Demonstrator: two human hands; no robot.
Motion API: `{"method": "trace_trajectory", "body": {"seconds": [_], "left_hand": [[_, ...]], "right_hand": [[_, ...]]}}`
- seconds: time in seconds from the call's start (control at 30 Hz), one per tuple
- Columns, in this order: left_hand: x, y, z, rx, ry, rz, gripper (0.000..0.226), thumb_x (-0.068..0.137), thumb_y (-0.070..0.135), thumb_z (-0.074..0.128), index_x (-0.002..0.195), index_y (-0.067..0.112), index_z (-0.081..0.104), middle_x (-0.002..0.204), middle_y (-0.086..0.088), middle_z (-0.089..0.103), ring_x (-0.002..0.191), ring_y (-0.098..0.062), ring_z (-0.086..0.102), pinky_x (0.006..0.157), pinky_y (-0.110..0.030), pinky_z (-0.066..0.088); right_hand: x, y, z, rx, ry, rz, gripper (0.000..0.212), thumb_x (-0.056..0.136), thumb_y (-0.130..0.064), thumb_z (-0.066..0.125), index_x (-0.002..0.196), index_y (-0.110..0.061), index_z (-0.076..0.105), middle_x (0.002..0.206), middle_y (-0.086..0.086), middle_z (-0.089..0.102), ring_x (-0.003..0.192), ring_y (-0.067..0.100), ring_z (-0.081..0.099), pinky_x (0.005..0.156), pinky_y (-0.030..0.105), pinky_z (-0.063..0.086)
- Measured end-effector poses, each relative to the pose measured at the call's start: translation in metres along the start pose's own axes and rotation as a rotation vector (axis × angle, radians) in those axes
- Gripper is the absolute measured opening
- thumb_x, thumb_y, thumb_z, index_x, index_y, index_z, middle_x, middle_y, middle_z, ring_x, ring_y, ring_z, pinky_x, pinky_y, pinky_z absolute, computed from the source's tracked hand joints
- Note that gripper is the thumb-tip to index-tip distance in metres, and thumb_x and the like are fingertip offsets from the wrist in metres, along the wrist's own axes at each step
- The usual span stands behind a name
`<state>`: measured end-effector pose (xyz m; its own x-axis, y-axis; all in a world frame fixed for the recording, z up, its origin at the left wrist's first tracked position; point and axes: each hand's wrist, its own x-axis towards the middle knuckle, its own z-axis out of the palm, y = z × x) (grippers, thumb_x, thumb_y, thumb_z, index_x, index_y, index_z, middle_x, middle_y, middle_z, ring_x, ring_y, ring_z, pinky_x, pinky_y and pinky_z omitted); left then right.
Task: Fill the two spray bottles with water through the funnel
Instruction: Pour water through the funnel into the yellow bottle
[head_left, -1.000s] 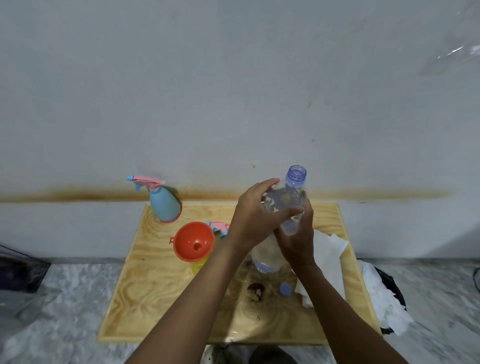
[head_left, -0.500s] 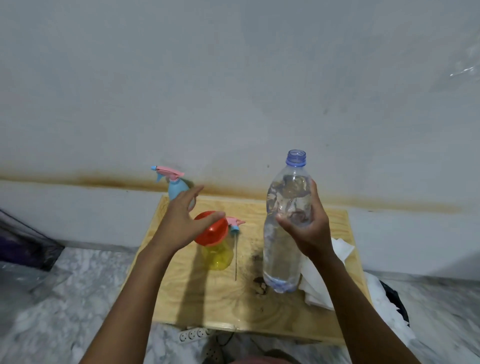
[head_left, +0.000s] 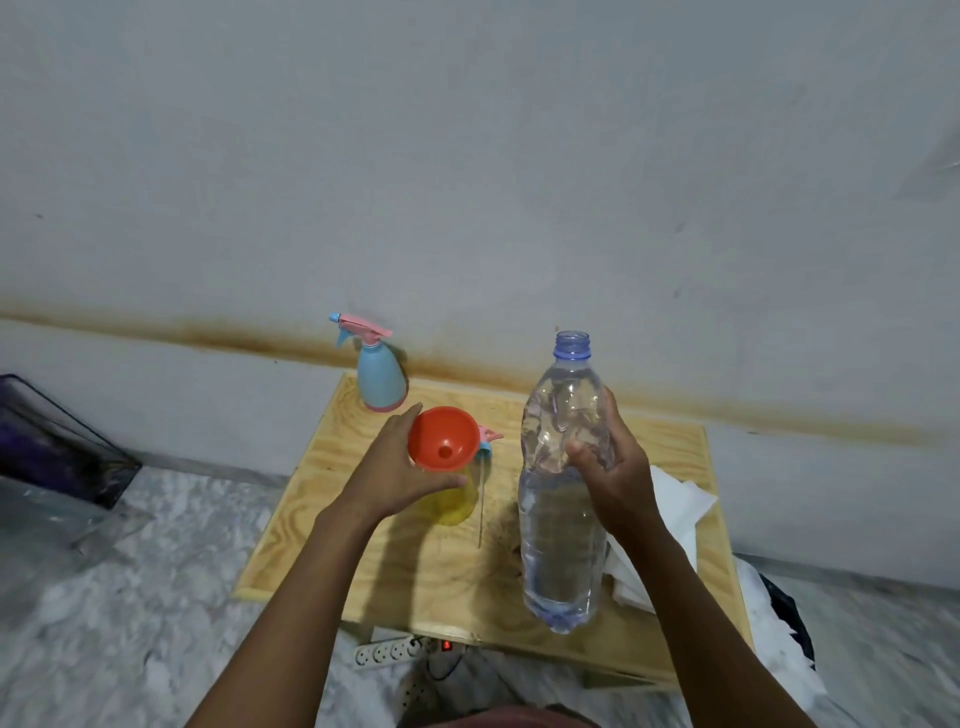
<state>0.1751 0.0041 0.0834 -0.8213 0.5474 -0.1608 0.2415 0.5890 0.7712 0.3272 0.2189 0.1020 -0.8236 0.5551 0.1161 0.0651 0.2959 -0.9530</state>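
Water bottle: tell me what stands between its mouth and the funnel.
Nothing visible does. The water bottle, uncapped and upright in the right hand, has open air leftward to the orange funnel, which the left hand steadies on the yellow spray bottle.

Orange funnel (head_left: 443, 439) sits in neck of yellow spray bottle (head_left: 450, 500), upright mid-table; its sprayer head (head_left: 487, 439) w/ dip tube lies just beside, right. Blue spray bottle (head_left: 379, 378), pink trigger on, stands upright at back-left corner, apart from the rest. Clear water bottle (head_left: 563, 499), cap off, mostly full, held upright above table, right of funnel.
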Motion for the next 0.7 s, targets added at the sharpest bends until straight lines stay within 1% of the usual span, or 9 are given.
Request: {"method": "trace_trajectory", "body": {"seconds": [0.07,0.1,0.17,0.27,0.37,0.5,0.53,0.6,0.7], "left_hand": [[0.001,-0.001,0.002,0.006,0.025,0.018,0.117,0.058,0.044,0.092,0.152,0.017,0.028,0.147,-0.003,0.040,0.132,-0.016,0.041,0.100,-0.024,0.034],[0.001,-0.001,0.003,0.006,0.035,0.023,0.115,0.060,0.044,0.091,0.152,0.017,0.028,0.146,-0.003,0.041,0.131,-0.015,0.041,0.099,-0.024,0.034],[0.001,-0.001,0.004,-0.001,0.053,0.036,0.112,0.061,0.044,0.091,0.151,0.017,0.030,0.144,-0.003,0.042,0.126,-0.013,0.042,0.098,-0.024,0.034],[0.000,0.000,0.005,-0.017,0.079,0.053,0.107,0.062,0.043,0.090,0.148,0.018,0.033,0.139,0.000,0.044,0.119,-0.007,0.040,0.096,-0.024,0.035],[-0.002,0.000,0.008,-0.041,0.104,0.060,0.103,0.061,0.043,0.090,0.145,0.020,0.035,0.132,0.004,0.043,0.118,-0.008,0.042,0.094,-0.024,0.036],[-0.007,-0.001,0.012,-0.066,0.121,0.045,0.109,0.058,0.047,0.090,0.147,0.022,0.032,0.129,0.010,0.038,0.117,-0.005,0.040,0.092,-0.022,0.035],[-0.008,-0.001,0.012,-0.075,0.128,0.040,0.110,0.058,0.047,0.090,0.148,0.023,0.031,0.129,0.011,0.036,0.117,-0.005,0.039,0.092,-0.022,0.035],[-0.009,0.000,0.013,-0.089,0.141,0.037,0.111,0.058,0.048,0.090,0.148,0.022,0.030,0.129,0.012,0.036,0.117,-0.004,0.039,0.091,-0.021,0.035],[-0.009,0.002,0.015,-0.097,0.148,0.036,0.107,0.060,0.048,0.089,0.147,0.022,0.032,0.128,0.012,0.036,0.116,-0.004,0.039,0.091,-0.021,0.036]], "right_hand": [[-0.002,0.003,-0.001,-0.005,0.003,0.006,0.082,0.082,-0.046,0.057,0.155,-0.023,0.026,0.148,0.007,0.049,0.132,0.020,0.052,0.107,0.045,0.046],[-0.002,0.003,-0.002,-0.010,0.009,0.013,0.081,0.083,-0.047,0.057,0.155,-0.024,0.026,0.147,0.009,0.049,0.132,0.024,0.052,0.106,0.051,0.046],[-0.003,0.003,-0.001,-0.018,0.033,0.024,0.080,0.084,-0.047,0.056,0.154,-0.022,0.028,0.145,0.011,0.051,0.131,0.026,0.053,0.104,0.055,0.046],[-0.004,0.002,0.000,-0.003,0.036,0.023,0.078,0.085,-0.046,0.055,0.153,-0.020,0.029,0.143,0.010,0.053,0.129,0.025,0.055,0.103,0.055,0.048],[-0.003,0.002,0.002,0.001,0.034,0.032,0.079,0.085,-0.046,0.054,0.153,-0.015,0.029,0.141,0.013,0.055,0.127,0.025,0.056,0.102,0.054,0.048],[-0.002,0.001,0.000,-0.034,-0.008,-0.007,0.071,0.087,-0.048,0.052,0.151,-0.035,0.024,0.149,0.010,0.048,0.134,0.025,0.050,0.107,0.054,0.044],[-0.001,0.001,-0.001,-0.047,-0.031,-0.018,0.071,0.088,-0.049,0.052,0.151,-0.036,0.021,0.150,0.009,0.046,0.135,0.025,0.049,0.107,0.053,0.044],[0.000,0.002,-0.002,-0.069,-0.074,-0.027,0.073,0.087,-0.051,0.051,0.152,-0.033,0.021,0.149,0.008,0.048,0.133,0.023,0.051,0.106,0.044,0.047],[0.000,0.002,-0.003,-0.083,-0.131,-0.044,0.071,0.087,-0.052,0.050,0.150,-0.036,0.023,0.141,0.006,0.056,0.122,0.010,0.060,0.093,0.019,0.052]]}}
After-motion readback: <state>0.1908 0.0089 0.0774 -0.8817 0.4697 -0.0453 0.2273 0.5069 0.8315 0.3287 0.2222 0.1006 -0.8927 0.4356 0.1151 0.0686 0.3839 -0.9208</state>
